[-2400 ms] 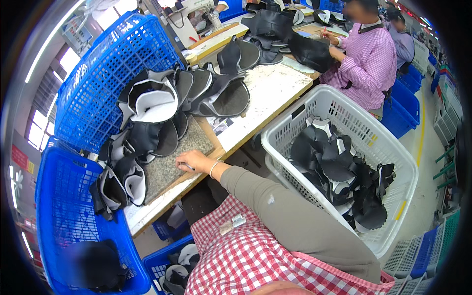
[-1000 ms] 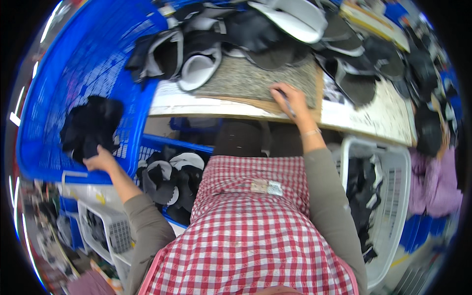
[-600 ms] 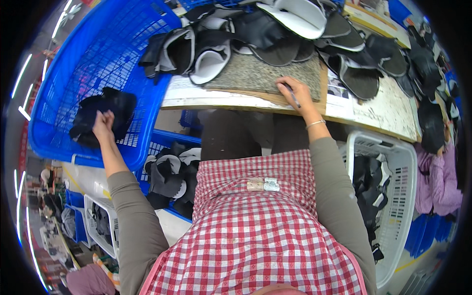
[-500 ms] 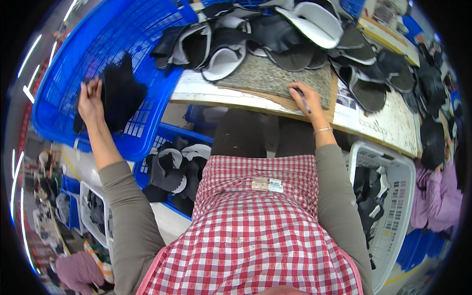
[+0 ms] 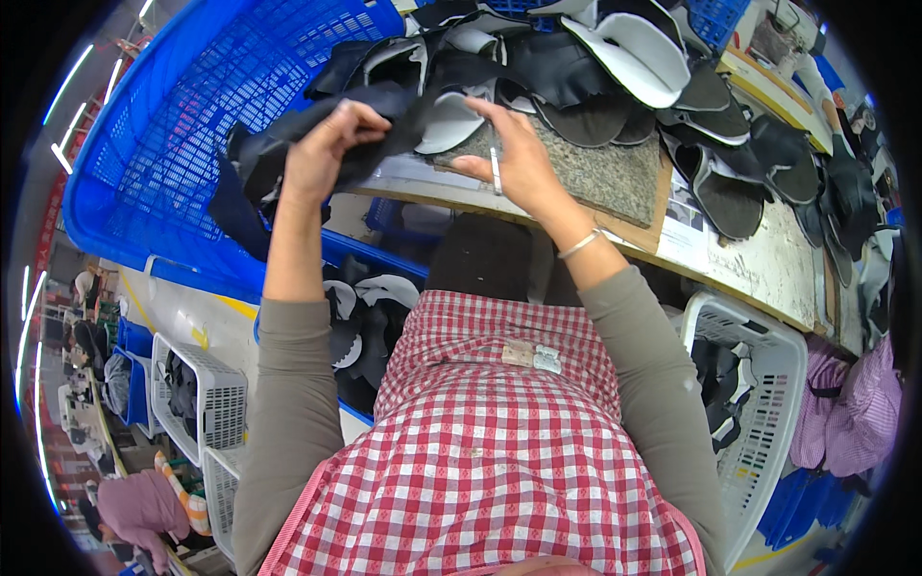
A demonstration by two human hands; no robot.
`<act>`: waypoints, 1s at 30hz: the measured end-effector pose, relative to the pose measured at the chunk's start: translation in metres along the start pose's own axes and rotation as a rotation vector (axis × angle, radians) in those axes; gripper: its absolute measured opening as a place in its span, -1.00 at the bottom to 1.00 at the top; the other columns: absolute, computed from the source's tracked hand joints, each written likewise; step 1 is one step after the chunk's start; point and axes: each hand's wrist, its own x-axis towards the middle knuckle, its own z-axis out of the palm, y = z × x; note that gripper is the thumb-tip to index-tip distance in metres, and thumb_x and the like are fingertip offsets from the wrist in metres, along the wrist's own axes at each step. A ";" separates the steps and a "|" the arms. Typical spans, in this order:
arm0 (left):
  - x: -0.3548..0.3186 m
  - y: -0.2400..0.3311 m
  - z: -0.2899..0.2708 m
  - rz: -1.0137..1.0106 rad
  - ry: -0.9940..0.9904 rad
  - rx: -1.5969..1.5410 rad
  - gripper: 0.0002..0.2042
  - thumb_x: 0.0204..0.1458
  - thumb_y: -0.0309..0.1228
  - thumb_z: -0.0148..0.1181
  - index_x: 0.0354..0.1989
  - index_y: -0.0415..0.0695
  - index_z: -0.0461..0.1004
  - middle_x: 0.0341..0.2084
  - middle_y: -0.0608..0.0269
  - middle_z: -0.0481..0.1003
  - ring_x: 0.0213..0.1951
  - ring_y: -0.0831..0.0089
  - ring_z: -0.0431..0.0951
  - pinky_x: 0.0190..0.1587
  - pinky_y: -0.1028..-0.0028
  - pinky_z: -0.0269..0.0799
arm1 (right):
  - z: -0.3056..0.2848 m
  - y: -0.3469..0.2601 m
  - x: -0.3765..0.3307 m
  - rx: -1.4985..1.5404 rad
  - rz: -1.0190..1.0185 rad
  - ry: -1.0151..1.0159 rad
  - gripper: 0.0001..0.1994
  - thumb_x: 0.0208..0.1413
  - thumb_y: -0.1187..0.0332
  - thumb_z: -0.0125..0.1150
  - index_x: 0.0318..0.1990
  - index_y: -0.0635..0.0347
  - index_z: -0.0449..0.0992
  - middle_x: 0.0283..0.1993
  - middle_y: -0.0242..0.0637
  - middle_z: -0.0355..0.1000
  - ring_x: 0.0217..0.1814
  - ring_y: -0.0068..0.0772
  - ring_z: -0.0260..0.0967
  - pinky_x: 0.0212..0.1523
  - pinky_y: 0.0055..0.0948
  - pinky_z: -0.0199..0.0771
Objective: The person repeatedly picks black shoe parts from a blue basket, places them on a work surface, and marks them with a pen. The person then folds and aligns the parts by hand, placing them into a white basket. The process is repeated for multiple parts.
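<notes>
Here the left hand [image 5: 325, 158] is curling narrow around a limp black piece [image 5: 245, 168], soft-looking, sheet-like and blurring at its edges, and that piece is hanging over the side of the big blue lattice-walled basket [image 5: 173, 144] near the table [image 5: 759, 264]. The right hand [image 5: 526, 158] is spreading wide, thumb and fingers standing well apart, with one slim pen-like stick [image 5: 496, 168] lying against it; whether the fingers are pinching it, I cannot tell. One pale bracelet [image 5: 579, 242] is circling that wrist. Below, a flat slab [image 5: 605, 182] is showing a grainy, mottled grey face and resting on a smooth wooden board [image 5: 653, 221]. Curved shoe-like pieces [image 5: 629, 58], black outside, white or dark grey inside, are overlapping along the table, too tangled for an exact count. As for print, one sheet [image 5: 682, 216] is lying beside the board, and two small pale labels [image 5: 533, 357] are sitting on the red-and-white checked apron [image 5: 499, 432]. One perforated white crate [image 5: 768, 422] is standing at the right, holding more black and white pieces, and a person's purple checked clothing [image 5: 831, 413] is showing just beyond.
</notes>
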 end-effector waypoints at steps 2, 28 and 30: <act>-0.021 -0.007 0.003 0.022 -0.112 -0.015 -0.62 0.36 -0.21 0.03 -0.31 -0.31 0.57 -0.21 0.05 0.63 -0.08 0.25 0.65 0.08 0.28 0.56 | 0.025 0.004 0.021 -0.023 -0.060 0.036 -0.11 -0.20 0.05 0.65 0.36 -0.05 0.35 0.23 -0.02 0.43 0.32 0.07 0.30 0.29 -0.10 0.36; -0.120 -0.168 -0.309 -0.522 0.895 1.530 -0.20 0.08 0.08 0.31 0.44 -0.03 0.24 0.44 0.11 0.22 0.48 0.08 0.15 0.35 -0.25 0.11 | -0.074 -0.019 0.082 0.413 0.062 0.156 -0.75 0.09 0.14 0.47 -0.22 0.09 0.65 -0.33 -0.34 0.56 -0.28 -0.46 0.53 -0.20 -0.47 0.53; -0.102 -0.150 -0.293 -0.579 0.784 1.687 -0.47 0.23 -0.02 0.16 0.31 0.01 0.47 0.36 0.28 0.37 0.49 0.12 0.13 0.24 -0.56 -0.04 | -0.114 0.031 0.072 0.624 0.215 0.189 -0.74 0.06 0.17 0.50 -0.22 0.13 0.66 -0.36 -0.39 0.55 -0.30 -0.59 0.49 -0.21 -0.52 0.51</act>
